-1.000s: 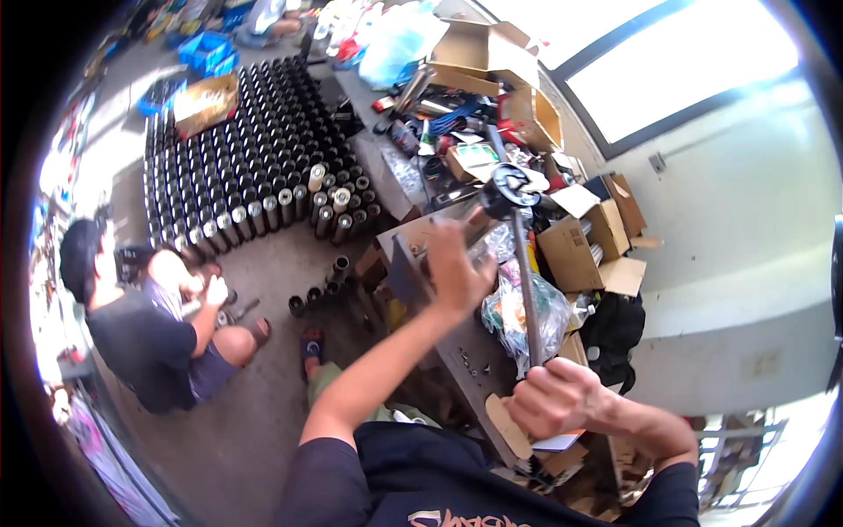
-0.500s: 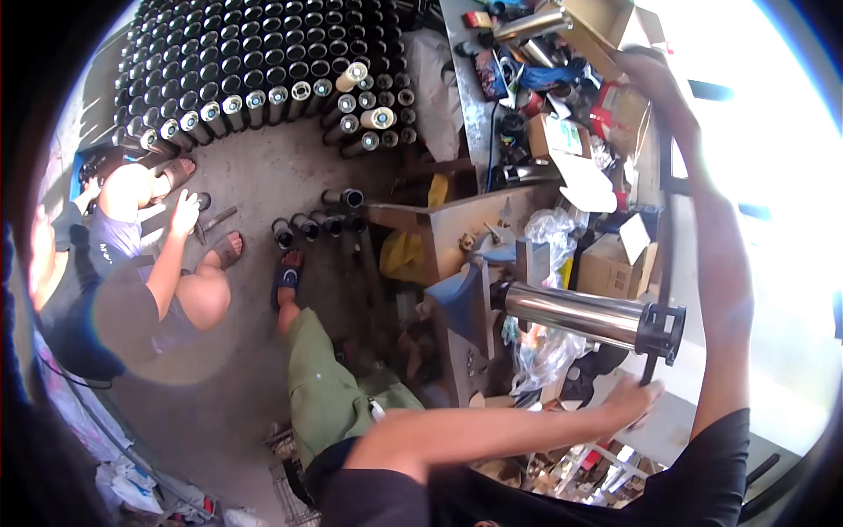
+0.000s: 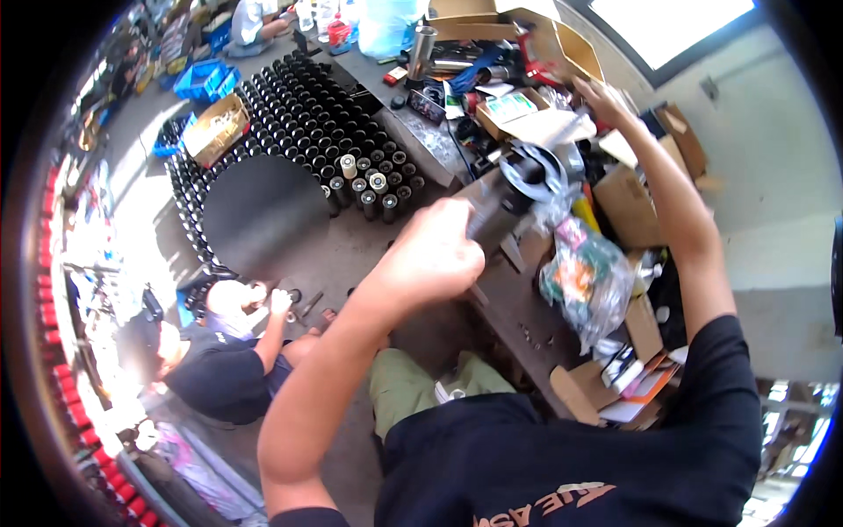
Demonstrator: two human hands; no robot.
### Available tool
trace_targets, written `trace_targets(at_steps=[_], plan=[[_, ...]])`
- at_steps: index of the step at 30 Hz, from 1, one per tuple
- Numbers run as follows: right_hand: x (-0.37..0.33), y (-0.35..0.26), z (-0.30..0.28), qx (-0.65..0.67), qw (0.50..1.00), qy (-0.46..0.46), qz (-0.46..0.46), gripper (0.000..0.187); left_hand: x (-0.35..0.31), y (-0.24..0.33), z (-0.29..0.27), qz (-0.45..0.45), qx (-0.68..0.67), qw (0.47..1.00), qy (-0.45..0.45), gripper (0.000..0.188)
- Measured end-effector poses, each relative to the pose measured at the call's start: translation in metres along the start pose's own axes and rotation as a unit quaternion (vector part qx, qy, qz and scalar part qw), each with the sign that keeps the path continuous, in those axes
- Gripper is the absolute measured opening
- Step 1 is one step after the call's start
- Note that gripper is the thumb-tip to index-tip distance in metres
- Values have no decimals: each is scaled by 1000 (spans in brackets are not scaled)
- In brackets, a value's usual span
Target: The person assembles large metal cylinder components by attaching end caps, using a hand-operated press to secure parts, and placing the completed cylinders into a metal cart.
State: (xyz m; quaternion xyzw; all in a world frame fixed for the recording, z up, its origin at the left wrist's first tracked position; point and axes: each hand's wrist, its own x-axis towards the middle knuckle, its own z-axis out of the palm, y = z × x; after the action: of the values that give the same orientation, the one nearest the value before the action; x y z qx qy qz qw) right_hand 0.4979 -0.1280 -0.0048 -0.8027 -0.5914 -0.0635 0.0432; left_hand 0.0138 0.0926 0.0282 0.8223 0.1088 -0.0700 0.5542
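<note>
Before me, near the bench edge, a metal cylinder (image 3: 494,220) points up toward me with a notched ring collar (image 3: 533,173) at its end. My left hand (image 3: 436,249) is a closed fist at the collar's near-left side. Beyond the collar, on the far right, my right hand (image 3: 601,103) is curled, its fingers blurred. A long bar runs across the collar between both hands; in this frame it is smeared and mostly hidden, so its outline is hard to make out.
Rows of black tubes (image 3: 307,114) stand on the floor at far left, beside blue crates (image 3: 206,79). A co-worker in a dark shirt (image 3: 219,373) sits low at left. Cartons (image 3: 625,206) and a plastic bag (image 3: 593,285) crowd the bench.
My view has swung and tilted. My left hand has moved from the cylinder's near side to its left; my right hand stays at the far side. The collar now faces up toward me.
</note>
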Motion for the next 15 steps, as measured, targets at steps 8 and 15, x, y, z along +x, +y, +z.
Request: trace_targets(at_steps=[8,15], plan=[[-50,-45,-17,-3,950,87,300,50,21,38,70,-77,607,743,271,26],[-249,-225,-71,21,889,143,434,49,82,-36,-49,292,633,662,276,6]])
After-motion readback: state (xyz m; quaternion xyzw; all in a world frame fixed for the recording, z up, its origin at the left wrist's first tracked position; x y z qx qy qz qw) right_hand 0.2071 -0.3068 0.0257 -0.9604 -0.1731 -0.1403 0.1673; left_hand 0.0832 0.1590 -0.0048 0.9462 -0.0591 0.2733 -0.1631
